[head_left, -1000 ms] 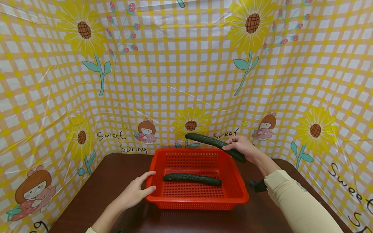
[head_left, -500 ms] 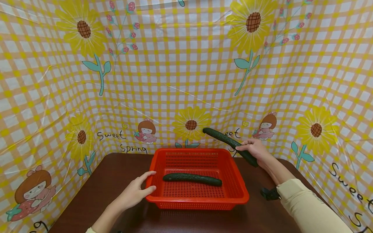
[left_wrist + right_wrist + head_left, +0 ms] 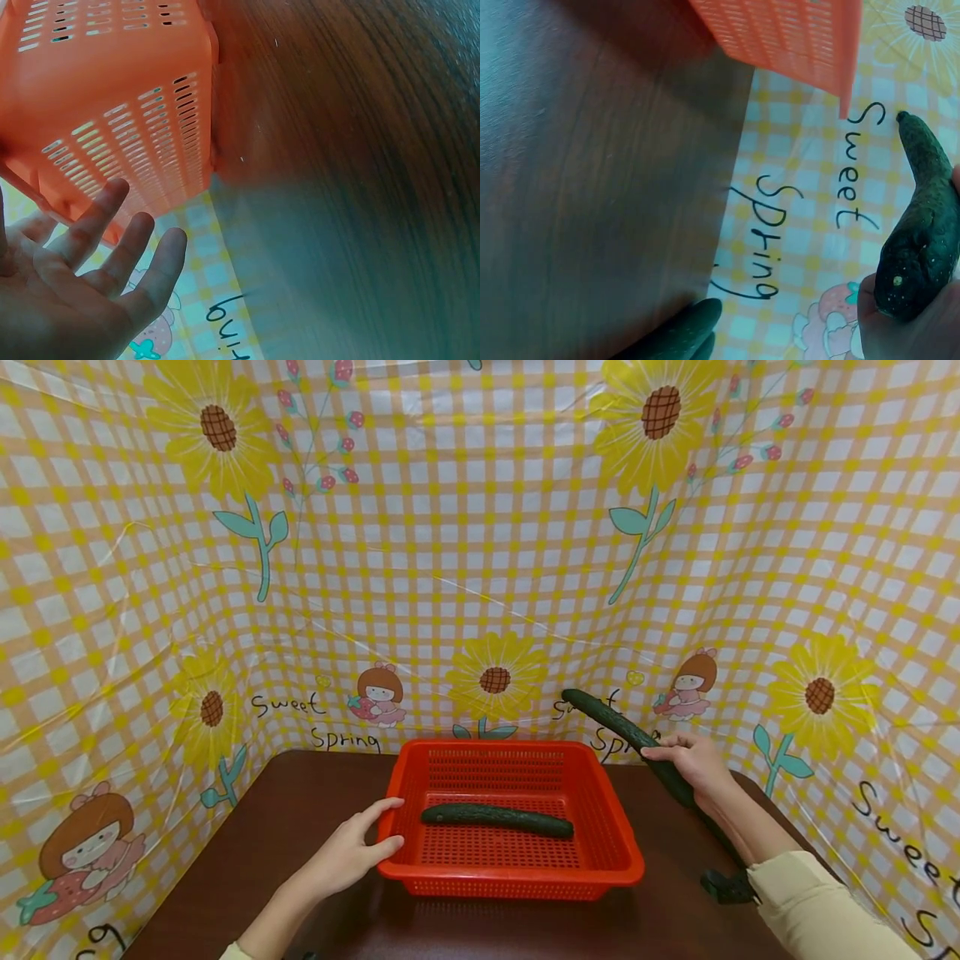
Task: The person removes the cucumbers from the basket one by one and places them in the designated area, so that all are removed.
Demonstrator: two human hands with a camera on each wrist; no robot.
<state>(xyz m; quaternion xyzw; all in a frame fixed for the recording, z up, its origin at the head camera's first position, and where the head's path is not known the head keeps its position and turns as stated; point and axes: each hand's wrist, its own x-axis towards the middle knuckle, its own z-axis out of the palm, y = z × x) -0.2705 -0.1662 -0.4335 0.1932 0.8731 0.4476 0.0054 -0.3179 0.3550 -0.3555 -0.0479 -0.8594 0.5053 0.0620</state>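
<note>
My right hand (image 3: 701, 768) grips a long dark green cucumber (image 3: 611, 720) near its lower end, right of the red basket (image 3: 517, 874). The cucumber slants up to the left, raised above the table. In the right wrist view the cucumber (image 3: 922, 217) shows its blunt end, with part of the hand at the frame edge. A second cucumber (image 3: 497, 819) lies crosswise on the basket floor. At the basket's left rim, my left hand (image 3: 348, 852) touches with thumb and fingertip. Spread, loosely bent fingers (image 3: 124, 255) of that hand show beside the perforated wall.
More cucumbers (image 3: 679, 330) lie on the dark wooden table (image 3: 300, 793) to the right, partly hidden by my forearm in the head view. A black strap-like device (image 3: 727, 887) sits at the right wrist. Checked, flower-printed cloth (image 3: 450, 568) encloses the table's back and sides.
My right hand has carried its cucumber rightward and down, away from above the basket to the table's right side. The left hand and the cucumber in the basket stay put.
</note>
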